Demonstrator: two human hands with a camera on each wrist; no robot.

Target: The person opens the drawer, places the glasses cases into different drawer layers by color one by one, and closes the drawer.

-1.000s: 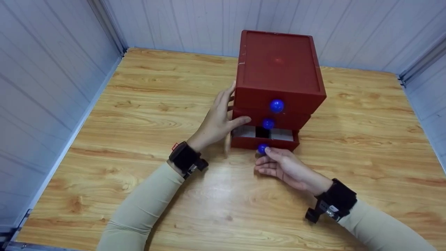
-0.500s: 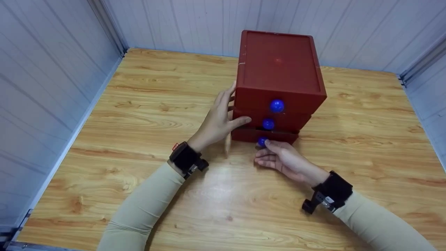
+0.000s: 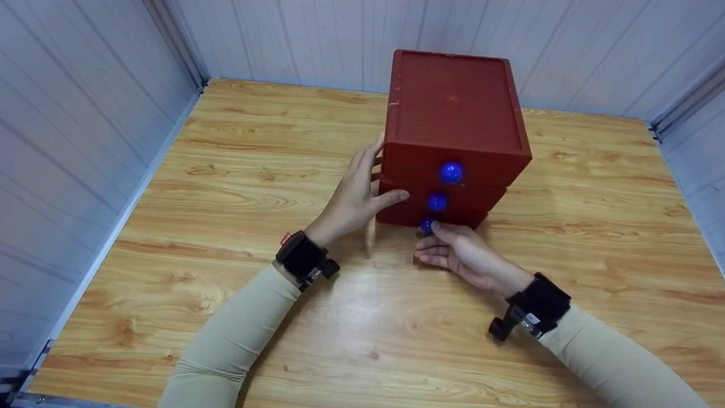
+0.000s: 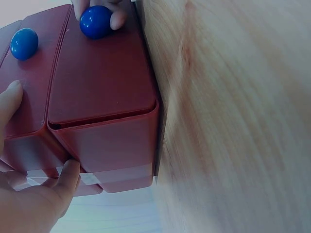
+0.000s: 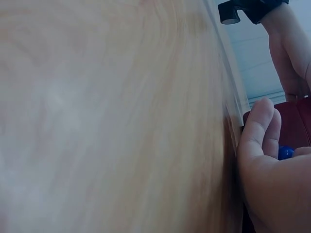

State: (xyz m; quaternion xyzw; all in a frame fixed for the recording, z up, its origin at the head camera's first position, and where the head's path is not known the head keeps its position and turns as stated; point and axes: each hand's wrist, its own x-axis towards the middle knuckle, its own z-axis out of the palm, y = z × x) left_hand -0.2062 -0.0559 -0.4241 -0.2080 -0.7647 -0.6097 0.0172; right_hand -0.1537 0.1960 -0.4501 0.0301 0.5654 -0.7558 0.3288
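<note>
A dark red drawer cabinet (image 3: 453, 107) stands on the table with blue ball knobs down its front. My left hand (image 3: 354, 190) rests against its left side, thumb lying across the middle drawer's front (image 4: 29, 102) and the other fingers stretched along the side. At the lowest drawer (image 4: 99, 77), my right hand (image 3: 464, 255) pinches the bottom blue knob (image 3: 426, 225) between thumb and fingers. That drawer is pushed in, with a thin gap at its edge in the left wrist view. The right wrist view shows the bottom knob (image 5: 285, 153) partly hidden by my right hand.
The cabinet stands near the back of a wood-grain table (image 3: 255, 170). Pale panel walls (image 3: 294, 39) rise at the back and both sides. The upper blue knob (image 3: 451, 173) and middle blue knob (image 3: 436, 202) stick out above my right hand.
The bottom drawer, partly out with its white and black inside showing, has slid back into the cabinet. My right hand moved in with its knob; my left hand stayed put.
</note>
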